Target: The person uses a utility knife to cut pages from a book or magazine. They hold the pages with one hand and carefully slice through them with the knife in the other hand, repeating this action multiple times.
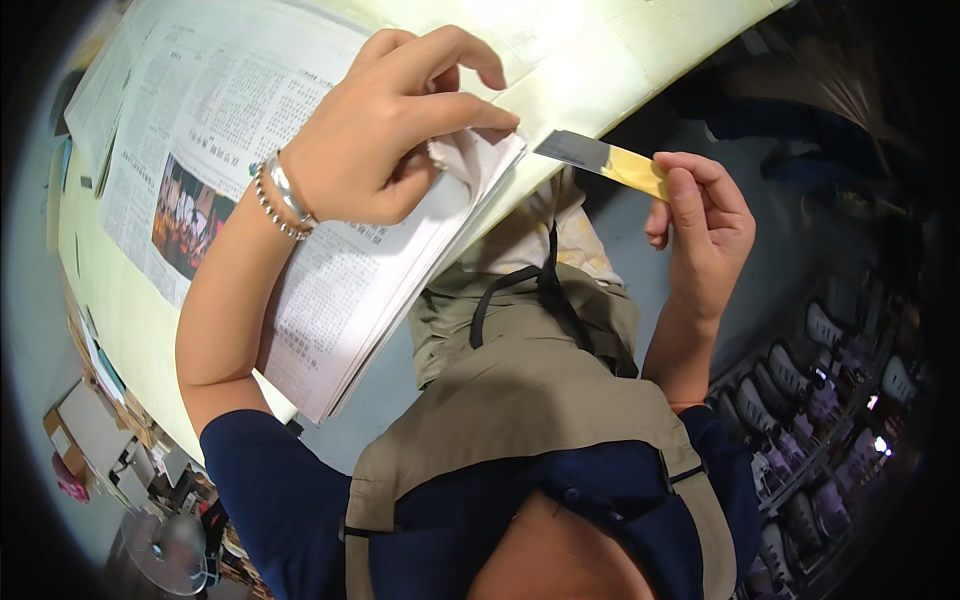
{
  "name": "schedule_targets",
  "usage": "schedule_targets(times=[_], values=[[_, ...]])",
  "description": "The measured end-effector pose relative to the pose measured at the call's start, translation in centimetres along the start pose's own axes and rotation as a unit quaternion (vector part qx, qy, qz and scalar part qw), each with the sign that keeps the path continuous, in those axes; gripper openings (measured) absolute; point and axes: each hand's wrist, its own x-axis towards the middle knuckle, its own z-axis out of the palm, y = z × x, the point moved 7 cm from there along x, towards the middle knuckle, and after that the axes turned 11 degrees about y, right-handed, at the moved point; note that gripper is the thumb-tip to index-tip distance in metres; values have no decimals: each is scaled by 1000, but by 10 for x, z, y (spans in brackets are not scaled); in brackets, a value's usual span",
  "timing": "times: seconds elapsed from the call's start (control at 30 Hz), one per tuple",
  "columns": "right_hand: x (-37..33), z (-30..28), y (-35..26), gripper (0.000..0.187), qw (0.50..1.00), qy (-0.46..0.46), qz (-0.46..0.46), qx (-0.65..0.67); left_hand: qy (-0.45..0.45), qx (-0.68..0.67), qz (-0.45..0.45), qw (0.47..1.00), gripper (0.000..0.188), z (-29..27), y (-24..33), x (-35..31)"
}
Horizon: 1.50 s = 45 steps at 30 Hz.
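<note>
My left hand (390, 130) is over the near right corner of a stack of newspaper (330, 300), its wrist ringed by two bracelets. The fingers are bent, and the thumb is tucked under. A crumpled whitish piece (465, 160), paper or cloth, is bunched beneath them at the stack's edge. In my right hand (705, 215) is a flat knife (590, 155) with a dark blade and a yellow grip, pinched between thumb and fingers. Its blade points left, past the table edge toward the newspaper corner, with a small gap from my left fingertips.
The pale table (620, 50) curves across the top and left, with newspaper overhanging its near edge. Racks of shoes (790, 370) stand at the lower right. A fan (170, 550) and boxes (75, 440) are at the lower left. My khaki apron (530, 390) is close below the hands.
</note>
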Motion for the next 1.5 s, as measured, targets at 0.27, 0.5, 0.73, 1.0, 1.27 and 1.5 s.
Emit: schedule_targets(times=[0.27, 0.5, 0.73, 1.0, 1.27, 1.5], values=[[0, 19, -1, 15, 999, -35, 0, -33, -13, -31, -48, 998, 59, -2, -3, -2], [-2, 20, -5, 13, 997, -52, -52, -13, 15, -12, -24, 1000, 32, -8, 0, -1], [7, 11, 0, 13, 998, -3, -43, -47, -6, -14, -2, 1000, 18, -7, 2, 5], [5, 13, -3, 13, 998, -10, -50, -45, -22, -12, -13, 1000, 24, -5, 3, 4], [4, 12, -6, 13, 997, 2, -58, -47, 23, 0, 35, 999, 24, -13, 10, 3], [7, 21, -10, 20, 996, -15, -85, -23, 38, -40, 45, 997, 23, -19, 10, 1]])
